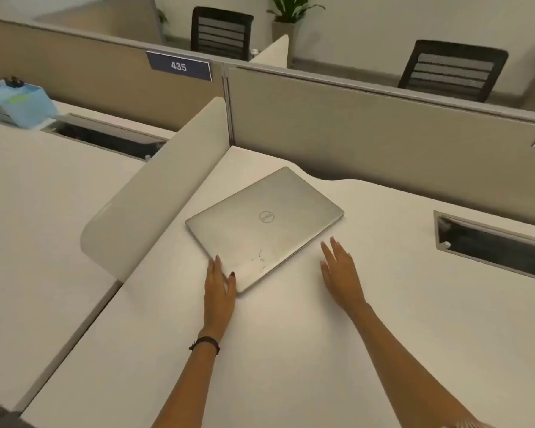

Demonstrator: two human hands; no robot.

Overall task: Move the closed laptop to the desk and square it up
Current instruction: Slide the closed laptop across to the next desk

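Note:
A closed silver laptop (264,227) lies flat on the white desk (291,350), turned at an angle to the desk edges, its near corner pointing at me. My left hand (219,288) rests against that near left corner, fingers along the left edge and thumb on the lid. My right hand (340,273) lies flat on the desk with fingers spread, just right of the laptop's near right edge and not touching it.
A curved white side divider (155,193) stands left of the laptop, and a grey partition (383,128) runs behind it. A cable slot (491,245) opens in the desk at the right. A blue organiser (19,103) sits on the neighbouring desk, far left.

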